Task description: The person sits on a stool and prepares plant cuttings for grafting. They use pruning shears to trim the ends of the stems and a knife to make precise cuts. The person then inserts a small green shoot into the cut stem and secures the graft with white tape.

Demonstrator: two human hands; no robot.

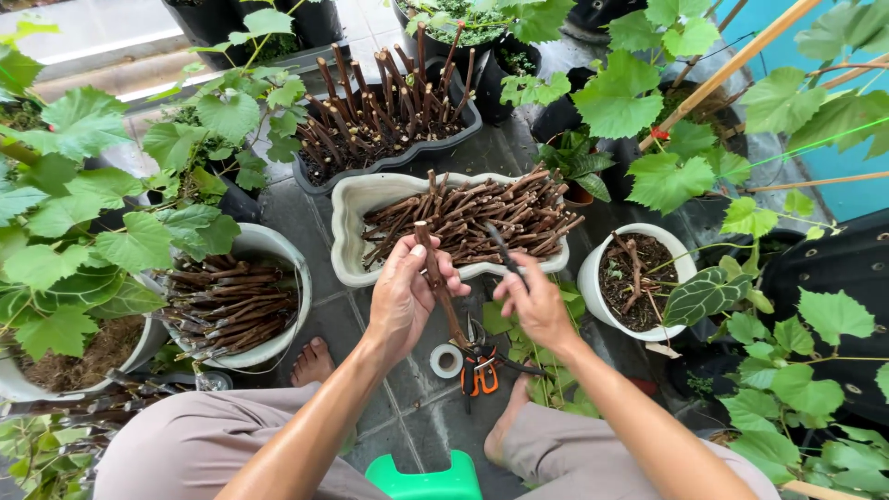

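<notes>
Green vine leaves (83, 222) crowd in on both sides of our hands, so the open ground in front of us is where the work sits, within easy reach.

Just beyond our hands lies the long pale trough (356, 227), the biggest container close by, filled with brown cuttings laid flat in a heap; lying down like that, we judge, they are easy to pick off one at a time. Farther out stands a dark grey trough (389, 159) where similar sticks are pushed upright into soil. To the left of our left hand sits a round white pot (278, 248) with more cuttings piled across it. To the right of our right hand a smaller white pot (593, 278) holds dark soil and a few twigs.

Our left hand (403, 296) is closed around one cutting (435, 278), holding it upright at chest level where we can see its whole length. Our right hand (535, 301) grips a thin dark tool (505, 255) between narrowed fingers, just beside the cutting; we cannot tell what kind it is.

Below our hands, on the tiles, lie orange-handled pruners (480, 372) and a small roll of white tape (446, 360), parked between our bare feet.
</notes>
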